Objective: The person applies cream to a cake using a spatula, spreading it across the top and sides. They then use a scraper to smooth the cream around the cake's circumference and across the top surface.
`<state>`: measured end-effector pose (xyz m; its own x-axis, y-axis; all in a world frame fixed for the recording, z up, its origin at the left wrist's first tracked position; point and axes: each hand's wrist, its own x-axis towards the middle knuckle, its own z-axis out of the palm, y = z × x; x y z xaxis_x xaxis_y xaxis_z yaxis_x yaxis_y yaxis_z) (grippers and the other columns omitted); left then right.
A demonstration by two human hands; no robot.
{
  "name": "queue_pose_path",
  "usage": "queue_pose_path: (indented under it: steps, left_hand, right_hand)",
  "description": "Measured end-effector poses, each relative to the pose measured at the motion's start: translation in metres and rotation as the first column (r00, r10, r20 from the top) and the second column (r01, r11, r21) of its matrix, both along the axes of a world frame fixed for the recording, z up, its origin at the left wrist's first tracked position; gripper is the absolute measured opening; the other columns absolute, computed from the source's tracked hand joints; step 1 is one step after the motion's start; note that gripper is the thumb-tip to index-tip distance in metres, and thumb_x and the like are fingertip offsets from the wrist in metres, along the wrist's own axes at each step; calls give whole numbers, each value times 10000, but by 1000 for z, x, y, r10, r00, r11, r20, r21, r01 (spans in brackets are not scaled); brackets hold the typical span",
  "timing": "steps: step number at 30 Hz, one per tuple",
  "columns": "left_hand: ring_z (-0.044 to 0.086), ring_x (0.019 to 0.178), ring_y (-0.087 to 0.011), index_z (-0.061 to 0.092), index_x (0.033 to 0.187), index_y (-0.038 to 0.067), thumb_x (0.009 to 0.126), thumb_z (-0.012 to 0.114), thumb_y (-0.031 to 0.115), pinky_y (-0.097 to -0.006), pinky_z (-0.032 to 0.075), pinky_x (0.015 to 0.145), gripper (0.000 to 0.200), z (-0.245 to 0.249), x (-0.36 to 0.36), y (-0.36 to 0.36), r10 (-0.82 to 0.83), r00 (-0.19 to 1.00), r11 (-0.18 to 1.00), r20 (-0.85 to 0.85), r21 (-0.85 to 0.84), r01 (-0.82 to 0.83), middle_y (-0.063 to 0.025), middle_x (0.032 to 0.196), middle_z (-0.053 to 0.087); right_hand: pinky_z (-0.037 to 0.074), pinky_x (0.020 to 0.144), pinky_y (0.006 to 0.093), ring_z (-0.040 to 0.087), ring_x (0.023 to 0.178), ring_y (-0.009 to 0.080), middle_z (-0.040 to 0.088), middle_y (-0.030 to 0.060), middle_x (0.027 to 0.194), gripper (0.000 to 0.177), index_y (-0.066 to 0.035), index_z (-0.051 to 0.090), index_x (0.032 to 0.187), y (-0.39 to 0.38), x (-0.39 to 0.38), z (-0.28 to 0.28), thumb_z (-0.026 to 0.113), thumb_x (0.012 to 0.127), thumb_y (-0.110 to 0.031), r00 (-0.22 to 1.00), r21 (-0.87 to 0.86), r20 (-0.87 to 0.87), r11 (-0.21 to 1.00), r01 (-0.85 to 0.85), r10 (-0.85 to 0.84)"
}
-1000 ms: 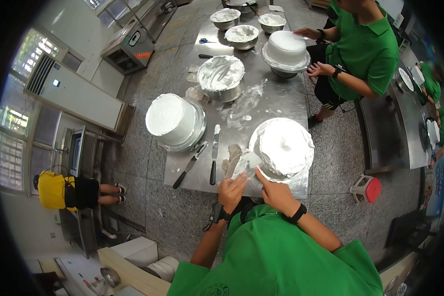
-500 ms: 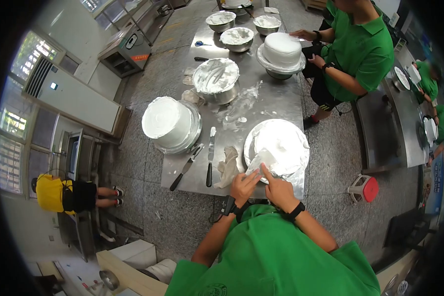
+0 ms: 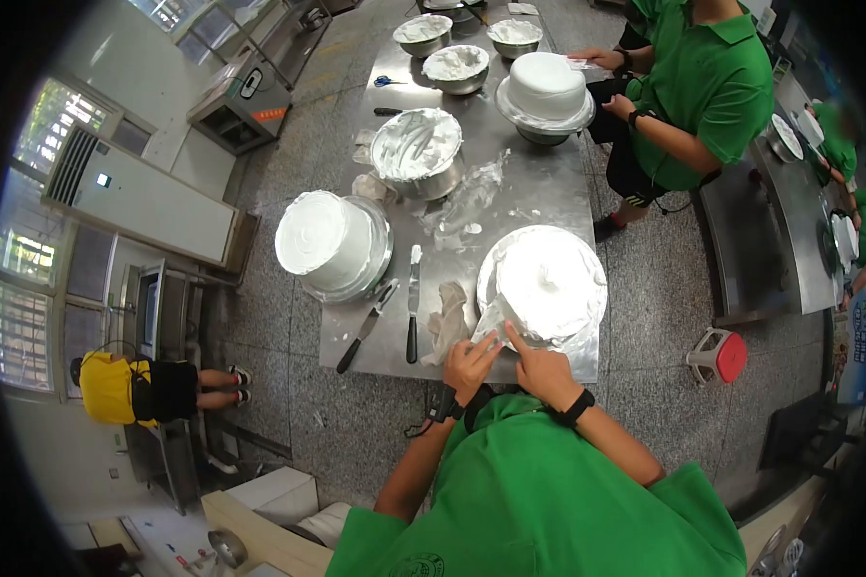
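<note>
L hand (image 3: 470, 363), fingers nearly straight, pinches a white plastic scraper (image 3: 488, 325) set against the near side of the rough white frosted cake (image 3: 547, 281) on its silver turntable (image 3: 587, 332). R hand (image 3: 541, 371) lays its index finger on the scraper w/ the rest curled, so can't tell if it grips. Just L of the hands: crumpled beige cloth (image 3: 447, 322), two black-handled palette knives (image 3: 412, 306), then a second white frosted cake (image 3: 322, 238); steel cream bowl (image 3: 416, 149) and a co-worker's green sleeve (image 3: 731, 115) sit farther up the steel table (image 3: 534, 192).

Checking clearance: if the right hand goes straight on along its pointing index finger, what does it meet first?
The right hand points at the frosted cake on its turntable; it would likely meet the cake's near side first. Depth is unclear.
</note>
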<state>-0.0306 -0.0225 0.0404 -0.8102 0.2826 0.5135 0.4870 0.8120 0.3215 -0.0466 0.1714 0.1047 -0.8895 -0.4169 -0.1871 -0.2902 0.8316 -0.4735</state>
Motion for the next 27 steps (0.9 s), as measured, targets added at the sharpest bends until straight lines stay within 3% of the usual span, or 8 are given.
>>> queue_pose_path:
  steps: [9,11,13,15,17,19,23,27]
  left_hand:
    - [555,927,-244,727,1036,124,765,714,58,-347,472,796,279,3,21,-34,75,995,996,63,-44,-72,29,1215,663]
    - [558,999,-268,721,1005,105,785,704,52,-358,459,845,227,8,25,-39,203,967,945,154,227,-235,-26,1190,669]
    - [557,1058,-258,680,1062,60,845,676,57,-360,446,878,218,9,29,-44,249,950,911,187,287,-296,-79,1175,651]
    - [556,1059,-236,623,1131,16,922,605,107,-362,438,901,228,2,30,-47,145,902,316,406,845,-431,-88,1200,604]
    - [544,1023,-212,556,1204,2,979,527,224,-348,433,850,317,-1,33,-61,-4,864,206,503,846,-492,-86,1193,560]
    - [520,963,-219,544,1228,40,975,504,327,-334,417,778,385,23,29,-59,-439,889,-534,134,756,-377,-75,1161,562]
    - [466,935,-254,539,1269,120,921,552,445,-346,387,742,476,40,20,-52,-476,879,-709,-18,599,-372,-44,1159,550]
    - [460,939,-264,540,1274,138,902,565,469,-356,382,739,498,42,19,-46,-488,872,-728,-34,567,-385,-23,1180,545]
  right_hand:
    - [499,549,484,632,583,364,637,159,647,734,-136,253,1524,12,7,-6,567,863,-192,977,-152,81,971,-185,198]
    - [494,590,498,632,628,381,645,170,690,731,-86,240,1519,16,9,-5,559,869,-183,966,-181,134,964,-194,219]
    - [492,593,500,631,629,380,645,173,698,729,-67,237,1516,20,11,-9,556,871,-185,963,-165,148,966,-201,225]
    - [491,595,503,629,629,379,645,175,706,728,-48,235,1512,23,12,-13,554,873,-187,960,-148,163,968,-205,228]
    - [491,592,502,629,627,379,649,174,715,732,-34,232,1510,24,12,-16,557,873,-193,960,-104,180,975,-197,213]
    - [491,591,502,630,627,379,650,173,714,727,-27,238,1506,23,12,-16,557,876,-198,960,-105,171,973,-204,220]
    - [496,589,502,637,632,378,656,174,716,711,-4,259,1491,22,11,-12,557,881,-213,960,-79,165,974,-214,224]
    - [498,590,502,642,634,379,661,178,717,699,3,270,1485,24,11,-10,552,884,-215,957,-54,183,974,-219,225]
